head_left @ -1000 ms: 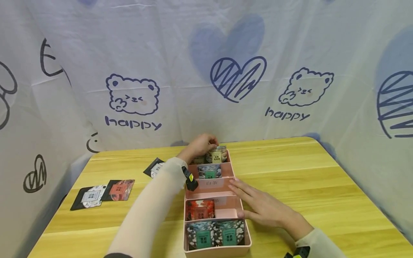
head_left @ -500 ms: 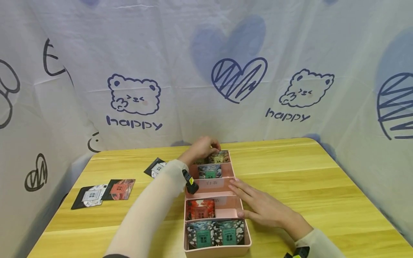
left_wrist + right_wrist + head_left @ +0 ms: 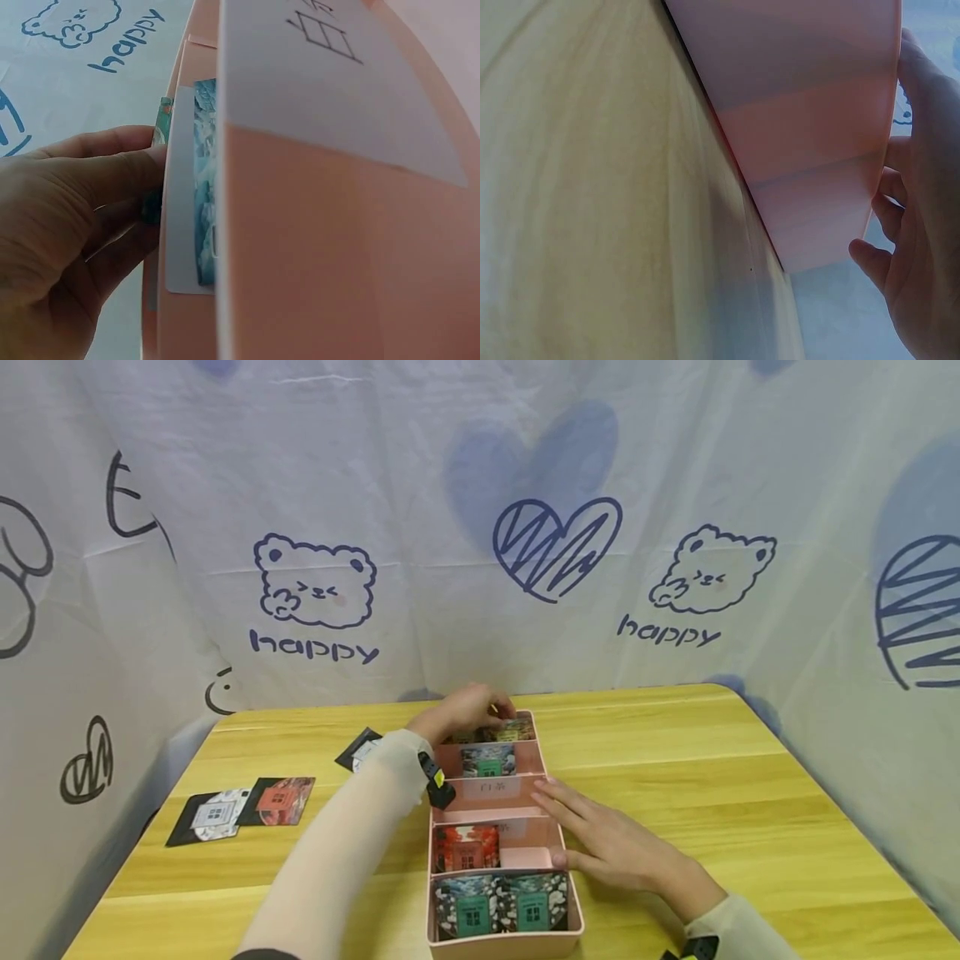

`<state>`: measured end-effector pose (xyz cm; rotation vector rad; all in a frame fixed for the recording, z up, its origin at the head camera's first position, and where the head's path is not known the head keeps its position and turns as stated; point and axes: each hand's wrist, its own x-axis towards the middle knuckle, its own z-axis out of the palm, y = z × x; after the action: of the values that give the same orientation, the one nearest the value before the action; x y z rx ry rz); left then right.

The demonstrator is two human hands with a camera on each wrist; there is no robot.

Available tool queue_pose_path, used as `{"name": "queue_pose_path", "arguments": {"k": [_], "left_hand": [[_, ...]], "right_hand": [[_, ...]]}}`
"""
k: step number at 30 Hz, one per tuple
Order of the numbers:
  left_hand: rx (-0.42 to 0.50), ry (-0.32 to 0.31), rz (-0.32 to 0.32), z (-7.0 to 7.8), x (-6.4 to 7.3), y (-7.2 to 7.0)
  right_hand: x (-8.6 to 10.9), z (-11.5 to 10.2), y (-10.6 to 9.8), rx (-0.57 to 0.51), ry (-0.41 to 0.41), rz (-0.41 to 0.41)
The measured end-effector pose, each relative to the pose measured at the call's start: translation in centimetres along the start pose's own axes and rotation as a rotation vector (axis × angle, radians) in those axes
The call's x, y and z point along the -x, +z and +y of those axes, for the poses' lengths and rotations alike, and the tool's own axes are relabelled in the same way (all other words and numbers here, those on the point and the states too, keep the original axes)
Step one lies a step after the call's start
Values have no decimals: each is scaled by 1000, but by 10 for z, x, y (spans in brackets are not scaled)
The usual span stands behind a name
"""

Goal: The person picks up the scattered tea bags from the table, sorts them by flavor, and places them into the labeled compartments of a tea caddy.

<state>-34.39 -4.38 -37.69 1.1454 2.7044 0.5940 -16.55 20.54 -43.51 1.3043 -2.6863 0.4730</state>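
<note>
A long pink divided box stands lengthwise in front of me in the head view. At its far compartment my left hand pinches the top of a tea sachet with a yellow label; most of that sachet is hidden behind the divider. In the left wrist view, the thumb and fingers are at the sachet's upper edge. My right hand rests along the box's right rim, its fingers extended and the fingertips touching the edge. A second yellow-labelled sachet sits beside the pinched one, partly covered by my left hand.
Other compartments hold a blue-green sachet, a red sachet and two green-labelled sachets. A white label marks the middle compartment. On the table's left lie black-and-white sachets and a red-labelled sachet.
My left hand has lowered the yellow-labelled sachet into the far compartment; it stood higher above the divider before. My right hand has stayed at the box's rim.
</note>
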Motion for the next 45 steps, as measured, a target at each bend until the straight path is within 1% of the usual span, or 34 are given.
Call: {"name": "queue_pose_path", "arguments": {"k": [3,7,13,19,23,27,33,36,40,45], "left_hand": [[-43,15,-30,3,2,-3],[-97,52,-31,6,3,-8],[-33,59,-6,5,11,-18],[12,65,47,-5,23,-25],[50,46,75,-12,35,-29],[82,4,99,-18,47,-32],[119,-44,131,-33,65,-32],[117,-58,152,-40,75,-32],[102,-79,181,-51,89,-31],[115,-129,199,-66,107,-26]], "right_hand": [[0,-1,0,2,-2,-2],[0,-2,0,-2,1,2],[0,-2,-1,-16,21,-13],[0,-3,-1,-23,23,-17],[-1,-3,-1,-20,19,-19],[0,-4,-2,-19,32,-26],[0,-3,-1,11,16,-9],[0,-3,-1,15,9,-5],[0,-4,-1,0,28,-18],[0,-5,-1,-7,47,-28]]}}
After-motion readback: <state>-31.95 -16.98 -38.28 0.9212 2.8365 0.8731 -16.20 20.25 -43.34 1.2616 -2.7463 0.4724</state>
